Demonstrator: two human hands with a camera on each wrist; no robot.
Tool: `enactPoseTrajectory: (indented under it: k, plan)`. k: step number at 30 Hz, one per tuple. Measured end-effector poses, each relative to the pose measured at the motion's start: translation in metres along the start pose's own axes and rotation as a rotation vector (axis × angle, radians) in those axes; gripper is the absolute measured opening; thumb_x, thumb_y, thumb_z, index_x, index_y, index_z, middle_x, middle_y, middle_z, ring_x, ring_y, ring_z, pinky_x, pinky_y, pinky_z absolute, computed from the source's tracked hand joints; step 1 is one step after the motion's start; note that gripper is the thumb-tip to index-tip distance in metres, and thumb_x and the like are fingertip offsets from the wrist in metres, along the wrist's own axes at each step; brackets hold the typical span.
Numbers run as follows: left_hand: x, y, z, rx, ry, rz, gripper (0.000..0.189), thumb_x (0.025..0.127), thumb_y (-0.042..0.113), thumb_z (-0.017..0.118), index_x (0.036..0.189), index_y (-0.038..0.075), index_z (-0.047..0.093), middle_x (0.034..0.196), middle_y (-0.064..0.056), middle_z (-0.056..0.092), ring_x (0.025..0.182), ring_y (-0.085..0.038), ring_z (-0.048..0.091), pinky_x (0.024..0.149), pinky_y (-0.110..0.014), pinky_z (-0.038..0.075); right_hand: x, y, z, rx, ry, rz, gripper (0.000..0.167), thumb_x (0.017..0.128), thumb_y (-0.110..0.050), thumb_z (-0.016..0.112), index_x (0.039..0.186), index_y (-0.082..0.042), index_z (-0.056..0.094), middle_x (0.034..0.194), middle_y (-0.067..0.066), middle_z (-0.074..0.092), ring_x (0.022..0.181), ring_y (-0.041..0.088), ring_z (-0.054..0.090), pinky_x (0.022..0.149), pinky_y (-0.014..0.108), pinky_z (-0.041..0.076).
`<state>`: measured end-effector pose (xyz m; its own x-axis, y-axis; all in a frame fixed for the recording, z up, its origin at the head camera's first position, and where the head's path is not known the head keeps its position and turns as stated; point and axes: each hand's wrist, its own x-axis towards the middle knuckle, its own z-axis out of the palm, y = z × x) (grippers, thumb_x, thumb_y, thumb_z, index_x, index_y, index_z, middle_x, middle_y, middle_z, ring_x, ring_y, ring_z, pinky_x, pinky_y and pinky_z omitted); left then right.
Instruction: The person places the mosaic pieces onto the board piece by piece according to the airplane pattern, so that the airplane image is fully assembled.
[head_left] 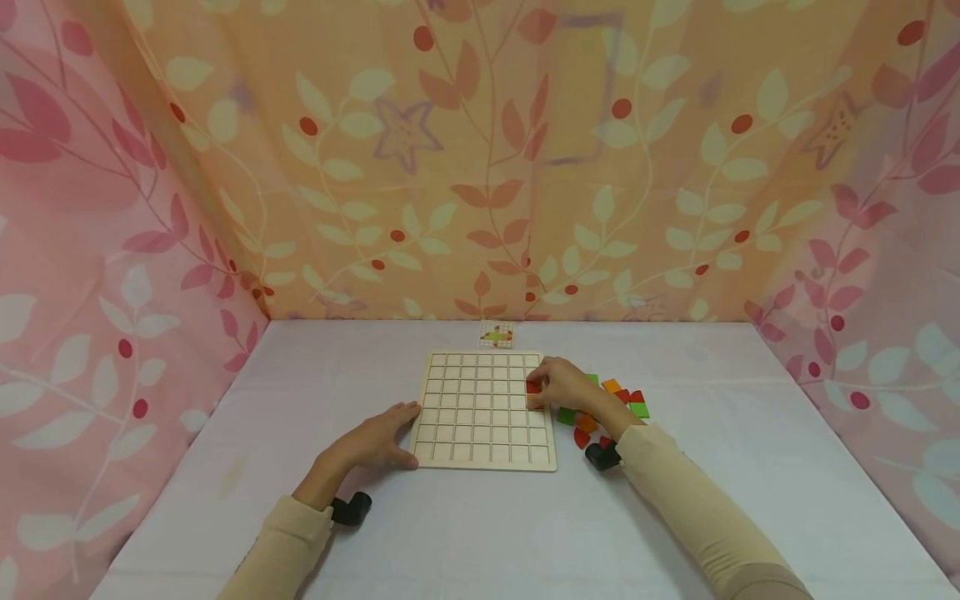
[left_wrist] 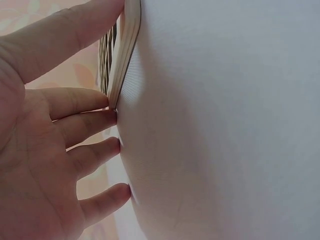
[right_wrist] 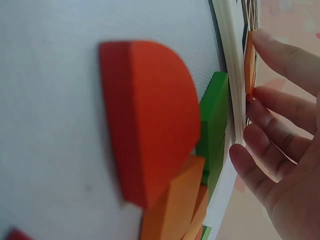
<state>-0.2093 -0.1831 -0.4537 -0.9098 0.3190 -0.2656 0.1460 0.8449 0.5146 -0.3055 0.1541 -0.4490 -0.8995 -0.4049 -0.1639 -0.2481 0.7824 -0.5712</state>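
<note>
A pale wooden grid board [head_left: 472, 425] lies on the table between both hands. My left hand [head_left: 378, 437] rests at its left side, fingers spread, thumb at the near corner; the left wrist view shows fingertips at the board's edge [left_wrist: 125, 60]. At the right column, my right hand [head_left: 566, 383] pinches a red block [head_left: 533, 388] between thumb and fingers, right on the grid. From the right wrist, this block looks orange-red, with fingertips at both its ends. Close under that wrist camera lies a red rounded block [right_wrist: 160, 110], beside a green block [right_wrist: 214, 115].
Several red, orange and green blocks, among them a light green one [head_left: 639, 410], lie loose right of the board, under the right forearm. Behind the board is a small pattern card [head_left: 497, 335]. A patterned curtain [head_left: 480, 167] encloses the white table [head_left: 480, 542].
</note>
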Motion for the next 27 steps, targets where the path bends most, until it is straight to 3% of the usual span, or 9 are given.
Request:
enactPoseTrajectory:
  k: [7, 27]
  plan:
    - [0.0005, -0.0014, 0.0000, -0.006, -0.003, 0.004, 0.094, 0.072, 0.024, 0.085, 0.150, 0.005, 0.036, 0.159, -0.014, 0.030, 0.149, -0.039, 0.021, 0.117, -0.059, 0.024, -0.0001, 0.0028, 0.0004, -0.045, 0.020, -0.066, 0.036, 0.083, -0.026, 0.077, 0.113, -0.007, 0.073, 0.096, 0.004, 0.061, 0.084, 0.018, 0.050, 0.071, 0.027, 0.041]
    - [0.0006, 0.0001, -0.0002, 0.002, -0.002, 0.003, 0.095, 0.071, 0.024, 0.086, 0.150, 0.005, 0.037, 0.159, -0.015, 0.030, 0.148, -0.039, 0.022, 0.117, -0.059, 0.025, 0.0012, 0.0048, 0.0013, -0.052, 0.043, -0.066, 0.034, 0.082, -0.022, 0.078, 0.111, -0.007, 0.073, 0.096, 0.004, 0.063, 0.083, 0.018, 0.050, 0.072, 0.028, 0.042]
